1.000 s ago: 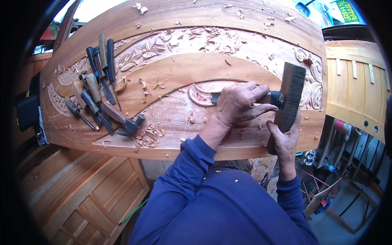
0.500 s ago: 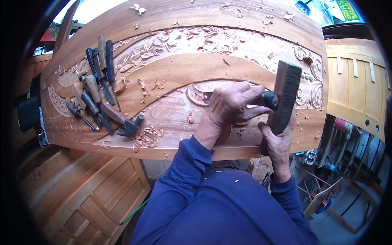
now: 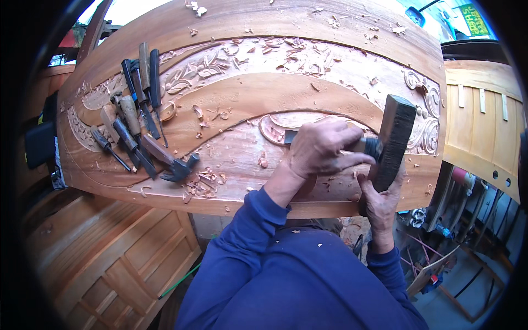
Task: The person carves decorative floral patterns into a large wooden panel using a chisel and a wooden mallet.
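L hand (image 3: 322,146) is closed round chisel (image 3: 358,145), dark blade (image 3: 290,136) out L, dark-bound butt (image 3: 373,147) out R nr squared dark block (image 3: 395,137), which R hand (image 3: 382,203) grips low w/ thumb & fingers.

Bare wood and dull metal — mostly matt, with a soft sheen here and there.
The carved board (image 3: 231,151) is reddish wood, its arched band (image 3: 258,91) smooth and faintly satiny, the leaf carving (image 3: 209,69) ridged; the curled shavings (image 3: 202,186) are thin, matt wood. The hand-held block (image 3: 395,137) looks like dark wood, matt, its broad face rough. The claw hammer (image 3: 180,168) pairs a dark metal head with a smooth wooden handle. Blue sweatshirt (image 3: 313,280): matt cloth — panelled door (image 3: 132,275): smooth, slightly glossy wood.
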Demonstrator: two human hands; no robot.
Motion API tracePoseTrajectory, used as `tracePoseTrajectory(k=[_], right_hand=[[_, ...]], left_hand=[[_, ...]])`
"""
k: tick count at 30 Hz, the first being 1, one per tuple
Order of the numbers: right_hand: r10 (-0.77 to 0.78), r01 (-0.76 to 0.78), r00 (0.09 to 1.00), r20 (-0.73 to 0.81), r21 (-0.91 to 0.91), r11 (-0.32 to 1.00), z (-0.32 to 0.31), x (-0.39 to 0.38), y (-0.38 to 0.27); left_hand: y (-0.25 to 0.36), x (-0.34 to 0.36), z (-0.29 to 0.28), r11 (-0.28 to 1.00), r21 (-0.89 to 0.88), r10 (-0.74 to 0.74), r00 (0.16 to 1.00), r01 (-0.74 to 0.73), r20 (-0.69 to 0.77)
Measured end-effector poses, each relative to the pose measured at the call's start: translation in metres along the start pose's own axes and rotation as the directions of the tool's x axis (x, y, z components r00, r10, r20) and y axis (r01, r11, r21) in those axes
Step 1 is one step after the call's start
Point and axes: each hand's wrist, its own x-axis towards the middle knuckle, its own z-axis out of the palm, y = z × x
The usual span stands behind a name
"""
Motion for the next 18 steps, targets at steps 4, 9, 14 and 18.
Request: tracePoseTrajectory(k=[4, 9, 14, 18], right_hand=[[0.126, -0.116, 0.992, -0.024, 0.251, 0.961, -0.008, 0.004, -0.003], [0.295, -0.272, 0.954, -0.059, 0.247, 0.93, -0.021, 0.01, -0.027], [0.278, -0.261, 0.96, -0.048, 0.216, 0.941, -0.024, 0.013, -0.038], [0.196, -0.176, 0.979, -0.062, 0.243, 0.954, -0.009, 0.029, -0.07]], left_hand=[[0.026, -0.015, -0.02, 0.988, 0.111, 0.086, 0.986, -0.103, 0.144], [0.014, -0.055, -0.066, 0.969, -0.221, -0.177, 0.941, 0.114, -0.289], [0.008, -0.074, -0.112, 0.825, -0.4, -0.556, 0.698, 0.399, -0.451], [-0.002, -0.054, -0.135, 0.612, -0.621, -0.766, 0.561, 0.49, -0.313]])
